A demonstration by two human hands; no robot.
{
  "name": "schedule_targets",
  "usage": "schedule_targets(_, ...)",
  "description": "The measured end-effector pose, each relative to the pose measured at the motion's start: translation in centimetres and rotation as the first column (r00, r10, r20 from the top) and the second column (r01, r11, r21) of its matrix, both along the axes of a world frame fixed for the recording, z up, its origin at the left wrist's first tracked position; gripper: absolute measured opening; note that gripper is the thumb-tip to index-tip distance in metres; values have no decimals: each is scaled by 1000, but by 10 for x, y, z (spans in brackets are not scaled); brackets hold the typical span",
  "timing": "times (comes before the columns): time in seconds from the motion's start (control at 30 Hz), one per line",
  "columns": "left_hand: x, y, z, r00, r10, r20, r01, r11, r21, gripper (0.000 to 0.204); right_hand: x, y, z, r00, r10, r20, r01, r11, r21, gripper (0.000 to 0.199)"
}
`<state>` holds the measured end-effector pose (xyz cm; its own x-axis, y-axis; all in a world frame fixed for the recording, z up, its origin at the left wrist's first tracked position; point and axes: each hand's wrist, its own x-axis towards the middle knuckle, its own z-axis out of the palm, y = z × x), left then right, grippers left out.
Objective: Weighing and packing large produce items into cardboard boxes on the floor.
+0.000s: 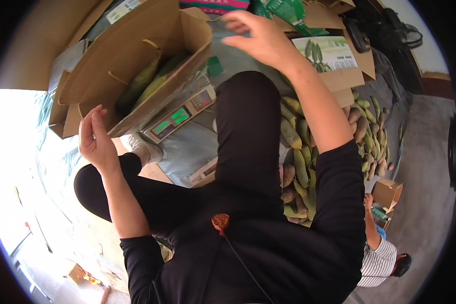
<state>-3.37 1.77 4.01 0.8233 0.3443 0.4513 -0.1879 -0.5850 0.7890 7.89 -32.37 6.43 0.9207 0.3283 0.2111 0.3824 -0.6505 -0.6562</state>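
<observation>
An open cardboard box (93, 83) stands tilted on a scale (187, 114) with lit green digits. Inside lie a few long green gourd-like vegetables (143, 83), some with yellowish stems. Near the box's lower left corner is my left hand (96, 139), fingers loosely curled with nothing visible in them; whether it touches the cardboard I cannot tell. My right hand (256, 38) hovers beyond the box's right end, thumb apart from the fingers, holding nothing.
Many green and brownish gourds (301, 167) lie in a pile to my right. Past my right forearm stands another carton with a printed label (327, 53). A black fan (405, 35) is at far right. Another person (380, 258) sits at lower right beside a small box (387, 192).
</observation>
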Motion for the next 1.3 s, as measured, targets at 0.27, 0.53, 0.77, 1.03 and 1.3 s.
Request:
schedule_targets(0.27, 5, -11, -10, 999, -20, -47, 17, 998, -55, 17, -122, -195, -151, 799, -544, -258, 515, 839, -173, 40)
schedule_targets(0.53, 11, 0, -28, 998, 7, -62, -12, 997, -72, 17, -225, -230, -272, 631, -705, -324, 503, 690, -520, 32)
schedule_targets(0.77, 16, -10, -26, 998, 8, -65, -7, 1000, 16, 14, -226, -204, -300, 491, -765, -416, 440, 630, -640, 51)
schedule_targets(1.03, 18, -10, -25, 996, 26, -89, -17, 995, 98, 12, -206, -150, -294, 461, -813, -356, 201, 486, -850, 58)
schedule_targets(1.3, 21, -20, -21, 992, -34, -124, 59, 977, 203, 9, -245, -145, -365, 662, -688, -297, 154, 513, -844, 33)
